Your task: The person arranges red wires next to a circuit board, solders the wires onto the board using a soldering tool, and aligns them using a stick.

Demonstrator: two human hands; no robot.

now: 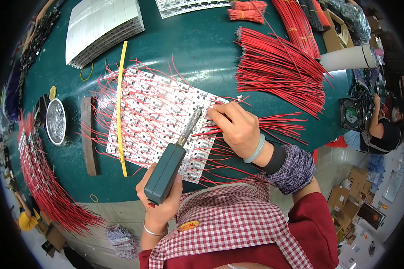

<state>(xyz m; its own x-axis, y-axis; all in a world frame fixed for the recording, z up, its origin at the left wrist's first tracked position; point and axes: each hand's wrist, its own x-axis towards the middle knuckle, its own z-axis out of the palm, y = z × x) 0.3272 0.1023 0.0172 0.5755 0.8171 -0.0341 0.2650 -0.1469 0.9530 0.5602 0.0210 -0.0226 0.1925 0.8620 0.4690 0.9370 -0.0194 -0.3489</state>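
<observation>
My left hand (159,197) is closed round the dark green handle of a soldering iron (164,175). The iron's metal tip points up and away, resting at or just above a white panel of small circuit boards (191,96). Close to that tip, my right hand (238,127) pinches red wires (278,127) at the panel's right part; the exact wire ends are hidden by the fingers. Many thin red wires stand out from the panel's left and middle rows. Across them lies a yellow strip (121,103).
Left of the panel are a dark bar (89,134) and a round metal dish (56,121). A stack of white panels (103,29) stands far left. Bundles of red wire (278,71) lie far right, beside a white cylinder (348,58) and a black fan (352,114). Another person (384,134) sits at the right.
</observation>
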